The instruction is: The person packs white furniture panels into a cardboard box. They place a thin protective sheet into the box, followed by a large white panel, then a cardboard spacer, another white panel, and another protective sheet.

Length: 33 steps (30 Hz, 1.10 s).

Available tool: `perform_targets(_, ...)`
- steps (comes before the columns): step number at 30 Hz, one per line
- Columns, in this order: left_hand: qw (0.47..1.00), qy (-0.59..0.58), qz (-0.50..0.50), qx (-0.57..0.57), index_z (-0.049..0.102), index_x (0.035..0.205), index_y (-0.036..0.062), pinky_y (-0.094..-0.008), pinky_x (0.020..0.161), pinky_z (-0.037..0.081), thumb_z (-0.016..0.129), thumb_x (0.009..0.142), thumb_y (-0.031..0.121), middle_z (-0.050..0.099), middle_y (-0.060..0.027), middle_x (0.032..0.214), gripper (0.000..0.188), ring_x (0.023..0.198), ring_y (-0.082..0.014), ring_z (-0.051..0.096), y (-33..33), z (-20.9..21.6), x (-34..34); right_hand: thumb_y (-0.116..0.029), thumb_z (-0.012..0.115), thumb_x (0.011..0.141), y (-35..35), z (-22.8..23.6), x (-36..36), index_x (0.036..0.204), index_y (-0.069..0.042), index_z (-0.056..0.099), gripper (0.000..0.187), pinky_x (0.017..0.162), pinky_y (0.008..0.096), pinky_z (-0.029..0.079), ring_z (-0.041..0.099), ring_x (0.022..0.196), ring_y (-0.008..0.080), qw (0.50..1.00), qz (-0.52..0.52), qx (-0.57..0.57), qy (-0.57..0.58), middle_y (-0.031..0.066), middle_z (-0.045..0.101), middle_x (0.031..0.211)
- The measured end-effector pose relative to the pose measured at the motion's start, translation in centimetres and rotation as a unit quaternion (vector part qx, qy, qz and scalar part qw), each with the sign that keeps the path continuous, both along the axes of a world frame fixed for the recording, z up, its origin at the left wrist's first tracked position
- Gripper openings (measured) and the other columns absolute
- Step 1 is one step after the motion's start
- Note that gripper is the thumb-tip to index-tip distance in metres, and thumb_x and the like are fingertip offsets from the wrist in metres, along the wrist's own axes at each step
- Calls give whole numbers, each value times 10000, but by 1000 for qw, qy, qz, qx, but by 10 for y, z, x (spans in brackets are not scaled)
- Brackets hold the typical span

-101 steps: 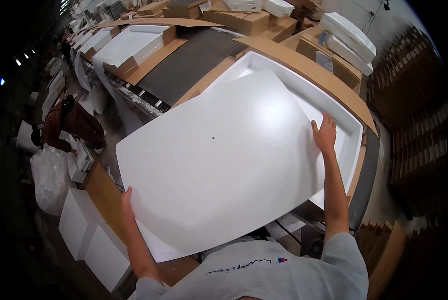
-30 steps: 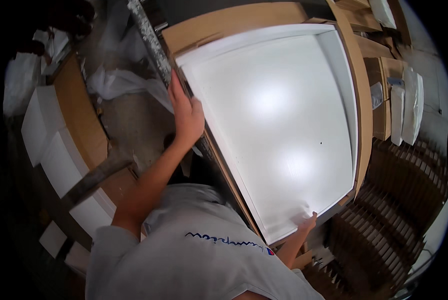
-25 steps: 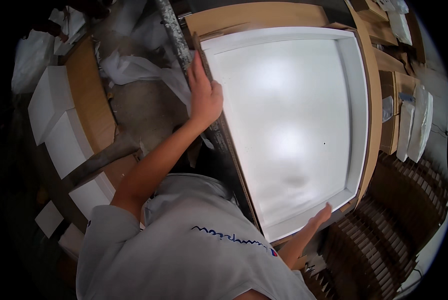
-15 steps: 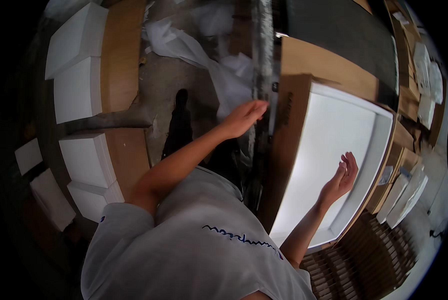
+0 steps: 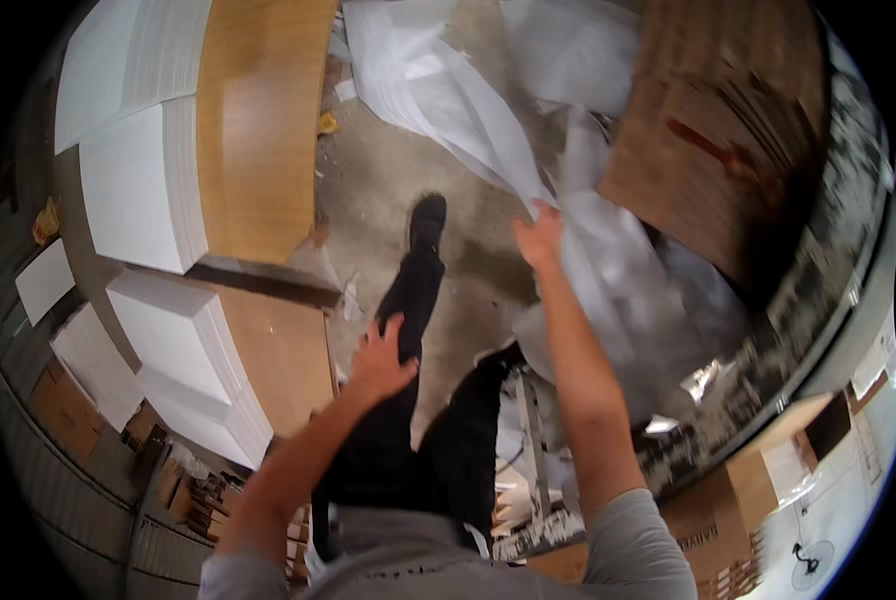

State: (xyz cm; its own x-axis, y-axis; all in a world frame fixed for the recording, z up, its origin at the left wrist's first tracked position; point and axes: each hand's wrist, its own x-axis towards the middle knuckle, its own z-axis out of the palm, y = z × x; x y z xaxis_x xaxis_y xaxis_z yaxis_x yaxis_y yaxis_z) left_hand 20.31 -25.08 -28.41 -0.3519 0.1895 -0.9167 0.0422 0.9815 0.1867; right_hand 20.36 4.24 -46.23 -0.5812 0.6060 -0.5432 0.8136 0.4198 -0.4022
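My left hand point(image 5: 380, 362) hangs in front of my dark trouser leg, its fingers spread and nothing in it. Farther forward, my right hand point(image 5: 540, 240) is stretched out with thumb and fingers apart. It overlaps the edge of a long, thin white packing sheet point(image 5: 448, 100); I cannot tell whether it touches. More crumpled, see-through white sheeting point(image 5: 618, 270) lies to the right of that hand. Both hands look empty.
Stacks of white panels point(image 5: 128, 185) and tan boards point(image 5: 268, 120) stand on the left. Brown flattened cardboard point(image 5: 688, 130) is piled at the upper right. A worn metal edge point(image 5: 808, 320) curves along the right, with a cardboard box point(image 5: 713, 525) below it. Scraps lie on the concrete floor point(image 5: 373, 150).
My view has swung left, away from the open white-lined box. My right hand has left the box and now reaches forward near the sheeting; my left hand has opened and is lower.
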Motion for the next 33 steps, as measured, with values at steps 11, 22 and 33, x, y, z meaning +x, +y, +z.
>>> perform_targets(11, 994, 67, 80, 18, 486, 1250, 128, -485, 924, 438, 716, 756, 292, 486, -162, 1240, 569, 1126, -387, 497, -14, -19, -56, -215, 517, 922, -52, -59, -22, 925, -9, 591, 219, 688, 476, 464, 608, 776, 410, 996, 89, -18, 13, 221, 636, 811)
perform_targets(22, 945, 189, 259, 60, 372, 1359, 75, -518, 938, 405, 711, 781, 319, 424, -167, 1305, 713, 1146, -413, 442, 146, -3, -28, -68, 582, 714, -133, 340, 253, 854, -84, 559, 142, 716, 407, 471, 580, 850, 305, 949, 262, -166, -60, 84, 566, 825)
perform_targets(33, 837, 207, 447, 238, 655, 1069, 30, -368, 755, 491, 496, 939, 359, 683, -169, 874, 388, 813, -297, 651, 57, -4, 94, -238, 574, 863, -103, 343, 441, 1035, -51, 620, 259, 792, 476, 500, 617, 873, 414, 974, 128, -65, -177, 198, 653, 962)
